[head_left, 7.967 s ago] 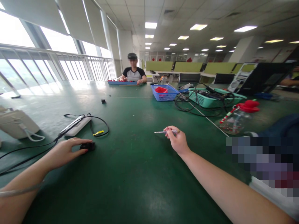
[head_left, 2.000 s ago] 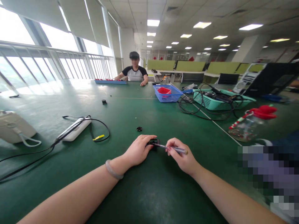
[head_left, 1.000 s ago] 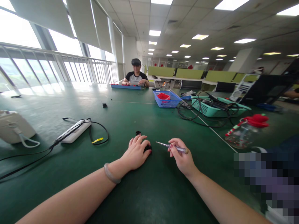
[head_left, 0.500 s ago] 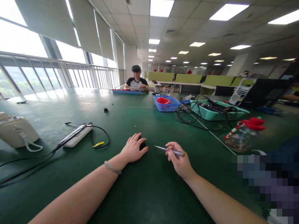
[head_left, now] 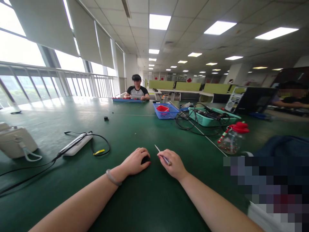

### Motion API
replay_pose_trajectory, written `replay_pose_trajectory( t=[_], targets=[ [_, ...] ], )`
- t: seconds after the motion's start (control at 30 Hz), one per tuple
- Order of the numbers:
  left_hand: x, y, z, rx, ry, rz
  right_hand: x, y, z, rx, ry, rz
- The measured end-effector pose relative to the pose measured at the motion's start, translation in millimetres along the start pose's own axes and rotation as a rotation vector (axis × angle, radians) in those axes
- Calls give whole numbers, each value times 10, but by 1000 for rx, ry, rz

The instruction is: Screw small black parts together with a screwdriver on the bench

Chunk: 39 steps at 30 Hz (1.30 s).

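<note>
Metal-shafted screwdriver (head_left: 166, 160) clamped in right hand's grip (head_left: 173, 163), over green worktop (head_left: 135, 199); probably light, stiff, best held by handle. Small black piece (head_left: 145, 159) beneath cupped left hand (head_left: 135, 162), whether clamped cannot tell; likely light, hard, pinch by sides.

A screwdriver (head_left: 166, 159) is held in the right hand (head_left: 174, 163). On the green table (head_left: 145, 203), a small black part (head_left: 145, 159) is grasped, partly hidden, by the left hand (head_left: 134, 161); a red container (head_left: 162, 108) is held in a blue basket (head_left: 167, 115).
</note>
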<state>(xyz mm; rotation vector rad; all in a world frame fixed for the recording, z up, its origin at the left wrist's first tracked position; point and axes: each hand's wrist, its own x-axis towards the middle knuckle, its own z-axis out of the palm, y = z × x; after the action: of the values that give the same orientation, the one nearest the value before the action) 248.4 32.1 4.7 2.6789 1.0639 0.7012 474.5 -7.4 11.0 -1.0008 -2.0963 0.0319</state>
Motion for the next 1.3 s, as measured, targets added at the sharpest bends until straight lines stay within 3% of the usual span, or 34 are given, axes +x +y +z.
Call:
replay_pose_trajectory(
  t=[0.2, 0.4, 0.6, 0.77, 0.9, 1.03, 1.17, 1.3],
  targets=[
    [-85, 37, 7, 23, 55, -80, -14, 29, 12, -76, 22, 4],
    [-524, -77, -282, 35, -20, -96, -38, 50, 16, -78, 11, -15],
    [-1099, -533, -765, 69, -74, -164, -30, 54, 42, -67, 26, -24],
    [-1375, -1031, -1026, 167, -88, -306, -34, 71, 51, -40, 21, 3],
    [-1397, -1211, -1140, 209, -141, -312, -38, 77, 46, -19, 18, 14],
    [-1268, -1154, -1199, 252, -200, -327, -28, 66, 36, -5, 42, 17],
    [-1110, -1043, -1194, 280, -147, -516, -24, 62, 30, 11, 51, 31],
    [-1091, -1078, -1183, 277, -93, -688, -23, 64, 30, 39, 50, 47]
  ],
)
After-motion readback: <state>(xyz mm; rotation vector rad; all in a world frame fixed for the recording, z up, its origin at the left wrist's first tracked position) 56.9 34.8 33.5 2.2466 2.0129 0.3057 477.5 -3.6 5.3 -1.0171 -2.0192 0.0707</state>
